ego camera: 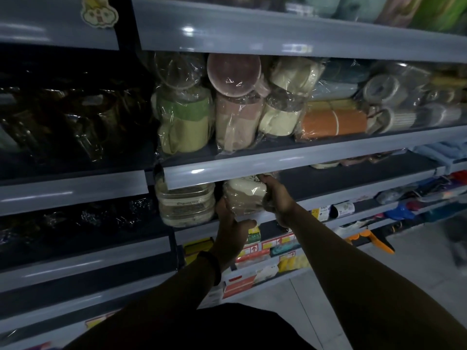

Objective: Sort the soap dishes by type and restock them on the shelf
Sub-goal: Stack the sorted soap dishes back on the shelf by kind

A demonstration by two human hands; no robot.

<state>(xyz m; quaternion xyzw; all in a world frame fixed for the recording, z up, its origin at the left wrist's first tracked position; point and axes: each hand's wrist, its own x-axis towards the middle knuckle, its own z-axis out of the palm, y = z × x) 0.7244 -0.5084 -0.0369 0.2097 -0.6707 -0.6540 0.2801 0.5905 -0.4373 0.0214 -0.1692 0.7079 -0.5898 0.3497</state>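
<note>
I see the wrapped pack of soap dishes (243,195), cream coloured, just under the grey shelf rail (252,165) and gripped from both sides. My left hand (227,223) cups its lower left corner with the thumb below, and my right hand (276,200) wraps its right end, fingertips (262,177) curled over the top right below the rail. Also under the rail, a clear box stack (185,205) stands just left of the pack with a narrow gap; can't tell if the pack's weight is on the board or on the hands.
</note>
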